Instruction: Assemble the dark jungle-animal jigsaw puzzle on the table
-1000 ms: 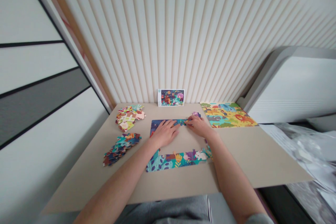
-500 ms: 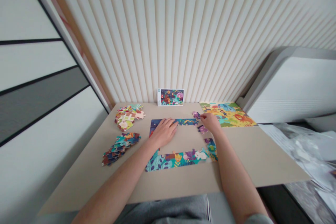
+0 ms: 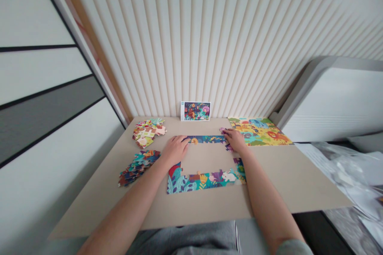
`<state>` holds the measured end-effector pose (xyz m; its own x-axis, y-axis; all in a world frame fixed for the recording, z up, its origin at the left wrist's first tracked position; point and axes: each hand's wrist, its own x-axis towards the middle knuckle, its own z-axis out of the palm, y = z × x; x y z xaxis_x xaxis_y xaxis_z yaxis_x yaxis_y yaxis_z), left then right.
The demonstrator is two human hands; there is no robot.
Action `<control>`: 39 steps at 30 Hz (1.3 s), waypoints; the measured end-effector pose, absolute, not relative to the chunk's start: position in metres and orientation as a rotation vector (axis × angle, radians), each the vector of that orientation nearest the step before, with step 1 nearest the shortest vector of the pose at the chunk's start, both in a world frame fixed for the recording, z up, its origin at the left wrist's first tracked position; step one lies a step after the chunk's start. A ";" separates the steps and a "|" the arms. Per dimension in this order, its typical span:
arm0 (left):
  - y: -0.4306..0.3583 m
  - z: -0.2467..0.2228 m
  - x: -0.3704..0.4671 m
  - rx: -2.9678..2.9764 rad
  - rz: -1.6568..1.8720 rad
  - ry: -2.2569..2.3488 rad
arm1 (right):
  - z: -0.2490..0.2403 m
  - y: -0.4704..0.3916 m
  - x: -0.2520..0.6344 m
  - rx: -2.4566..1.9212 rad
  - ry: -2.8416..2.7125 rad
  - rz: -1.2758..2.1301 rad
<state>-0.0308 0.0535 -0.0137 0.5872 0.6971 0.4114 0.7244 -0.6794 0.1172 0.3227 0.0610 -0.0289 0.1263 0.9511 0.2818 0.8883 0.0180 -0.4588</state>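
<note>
A jigsaw border lies in the middle of the table, with a dark blue top strip [image 3: 206,139] and a bottom strip [image 3: 200,182] showing leaves and a white rabbit. My left hand [image 3: 175,149] rests flat over the border's upper left corner, fingers stretched out and covering that part. At the right end of the top strip, my right hand [image 3: 235,139] has its fingers closed on a small puzzle piece, mostly hidden beneath them. A loose purple piece [image 3: 222,130] peeks out beyond its fingertips. Another purple piece [image 3: 229,148] is partly covered by this hand.
Left of the border are a heap of blue-toned pieces [image 3: 139,167] and a lighter heap [image 3: 148,132]. A picture card [image 3: 195,111] stands against the ribbed wall. An assembled animal puzzle [image 3: 263,131] lies at the back right. Clear plastic wrapping [image 3: 350,167] is beyond the table's right edge.
My left hand has slid left along the top strip, uncovering an orange figure there. My right hand has moved slightly left and nearer, onto the strip's right end.
</note>
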 end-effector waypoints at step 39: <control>0.043 -0.004 -0.017 -2.850 -0.768 -1.074 | -0.007 0.064 0.308 -1.370 -1.361 0.735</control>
<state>-0.0168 0.0428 -0.0043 0.6467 0.6203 0.4439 0.6208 -0.7662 0.1662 0.3078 0.0639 -0.0067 0.1734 0.9572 0.2317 0.3314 0.1648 -0.9290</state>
